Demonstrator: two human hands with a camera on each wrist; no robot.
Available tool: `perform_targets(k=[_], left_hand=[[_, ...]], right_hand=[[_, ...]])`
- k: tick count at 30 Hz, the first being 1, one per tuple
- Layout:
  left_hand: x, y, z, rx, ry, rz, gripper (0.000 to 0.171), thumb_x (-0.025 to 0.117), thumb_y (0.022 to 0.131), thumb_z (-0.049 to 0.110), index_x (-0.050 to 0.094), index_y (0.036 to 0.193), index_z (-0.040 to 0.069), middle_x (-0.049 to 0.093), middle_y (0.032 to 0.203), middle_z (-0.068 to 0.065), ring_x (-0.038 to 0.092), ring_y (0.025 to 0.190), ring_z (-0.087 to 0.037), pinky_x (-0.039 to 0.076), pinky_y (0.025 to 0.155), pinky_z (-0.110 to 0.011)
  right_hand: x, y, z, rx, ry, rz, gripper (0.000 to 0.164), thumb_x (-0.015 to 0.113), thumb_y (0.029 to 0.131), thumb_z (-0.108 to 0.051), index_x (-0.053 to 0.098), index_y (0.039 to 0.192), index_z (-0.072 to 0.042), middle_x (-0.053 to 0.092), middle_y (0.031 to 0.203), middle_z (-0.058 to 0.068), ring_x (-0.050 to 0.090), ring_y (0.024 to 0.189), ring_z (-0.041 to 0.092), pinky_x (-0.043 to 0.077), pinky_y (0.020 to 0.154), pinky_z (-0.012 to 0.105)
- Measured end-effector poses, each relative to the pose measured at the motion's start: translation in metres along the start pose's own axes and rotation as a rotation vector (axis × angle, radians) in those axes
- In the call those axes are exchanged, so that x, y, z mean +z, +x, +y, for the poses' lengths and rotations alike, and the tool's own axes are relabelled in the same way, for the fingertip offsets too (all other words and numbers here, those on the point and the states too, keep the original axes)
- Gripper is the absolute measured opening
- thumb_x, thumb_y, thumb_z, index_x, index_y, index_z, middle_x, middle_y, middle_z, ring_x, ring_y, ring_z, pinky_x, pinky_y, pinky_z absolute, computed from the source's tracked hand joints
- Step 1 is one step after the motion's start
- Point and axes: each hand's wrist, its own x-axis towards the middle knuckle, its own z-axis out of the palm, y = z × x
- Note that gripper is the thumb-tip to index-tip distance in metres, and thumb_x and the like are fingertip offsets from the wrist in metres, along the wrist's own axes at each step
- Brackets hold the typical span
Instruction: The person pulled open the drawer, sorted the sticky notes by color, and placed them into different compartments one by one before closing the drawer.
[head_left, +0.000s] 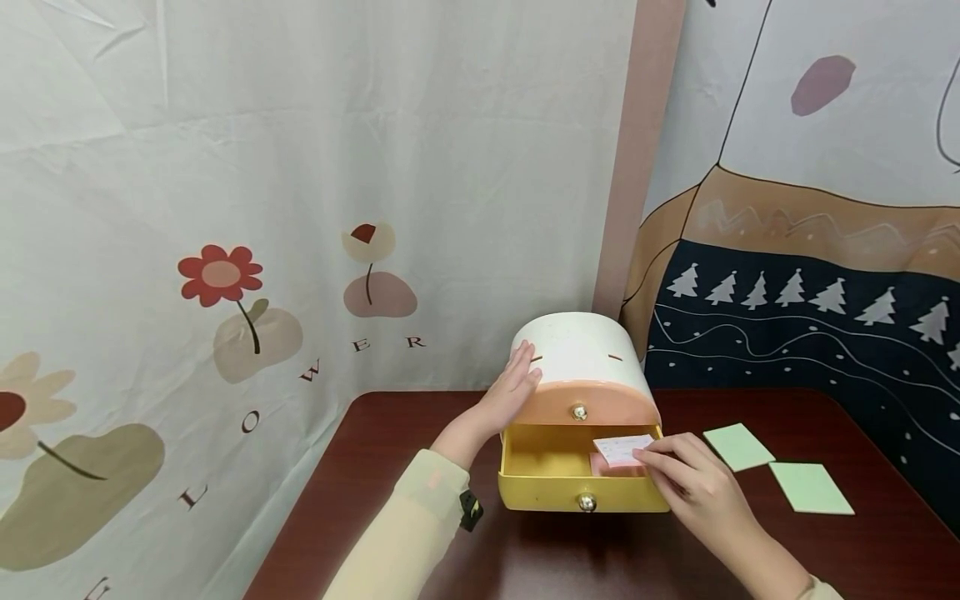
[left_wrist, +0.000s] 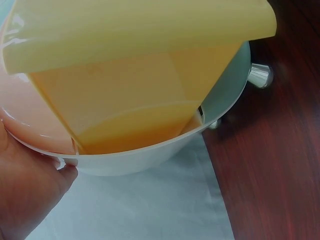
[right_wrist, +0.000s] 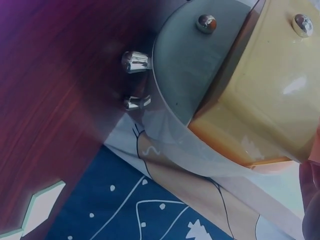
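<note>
Right-hand grip is pinched on white rectangular paper, held leftward over the glossy yellow box-shaped drawer.

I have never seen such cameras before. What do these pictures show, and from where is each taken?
No machine works here, only a person's bare left hand and right hand. The wide picture comes from a camera on the head; the other two, from one on each wrist. On the dark red-brown table stands a rounded drawer cabinet, its yellow drawer pulled out; two pale green paper pads lie to its right. The left hand rests on the cabinet; the right pinches a printed white paper over the drawer.
</note>
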Motion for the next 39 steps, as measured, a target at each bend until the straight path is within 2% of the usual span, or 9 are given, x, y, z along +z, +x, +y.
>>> perform_targets(k=[7,19,25,29,39], left_hand=[[0.000,0.000,0.000,0.000,-0.007,0.001,0.061,0.027,0.103,0.038,0.011,0.152,0.006,0.001,0.160,-0.007,-0.001,0.147,-0.025,0.007,0.118,-0.047],[0.000,0.000,0.001,-0.002,-0.002,0.001,0.060,0.028,0.103,0.036,0.011,0.152,0.006,0.001,0.160,-0.007,-0.001,0.147,-0.024,0.006,0.118,-0.045],[0.000,-0.001,0.003,-0.001,-0.004,-0.003,0.060,0.027,0.103,0.037,0.011,0.152,0.007,0.000,0.160,-0.007,-0.002,0.147,-0.023,0.006,0.118,-0.045],[-0.001,0.000,0.002,-0.001,-0.005,-0.003,0.061,0.027,0.103,0.038,0.011,0.152,0.007,0.000,0.160,-0.007,-0.002,0.147,-0.024,0.006,0.118,-0.046],[0.000,0.000,0.000,-0.007,-0.006,-0.002,0.061,0.027,0.103,0.038,0.010,0.153,0.007,0.000,0.160,-0.007,-0.002,0.147,-0.024,0.006,0.118,-0.046]], right_hand=[[0.006,0.005,0.003,-0.033,0.019,0.014,0.039,0.046,0.099,-0.039,0.076,0.091,-0.015,0.063,0.089,-0.006,0.054,0.085,0.009,0.041,0.081,0.008],[0.015,0.009,0.002,-0.044,0.011,-0.029,0.043,0.041,0.100,-0.040,0.075,0.093,-0.016,0.064,0.090,-0.006,0.053,0.085,0.008,0.041,0.078,0.009],[0.016,0.011,0.003,-0.027,0.015,-0.072,0.043,0.040,0.100,-0.038,0.075,0.094,-0.014,0.063,0.092,-0.002,0.054,0.086,0.013,0.039,0.084,0.009],[0.016,0.014,0.003,-0.011,-0.018,-0.103,0.050,0.034,0.100,-0.042,0.075,0.094,-0.014,0.063,0.093,-0.002,0.054,0.087,0.013,0.036,0.088,0.006],[0.020,0.019,0.007,-0.012,-0.036,-0.124,0.050,0.035,0.100,-0.042,0.075,0.092,-0.013,0.063,0.092,-0.002,0.055,0.088,0.014,0.040,0.083,0.015]])
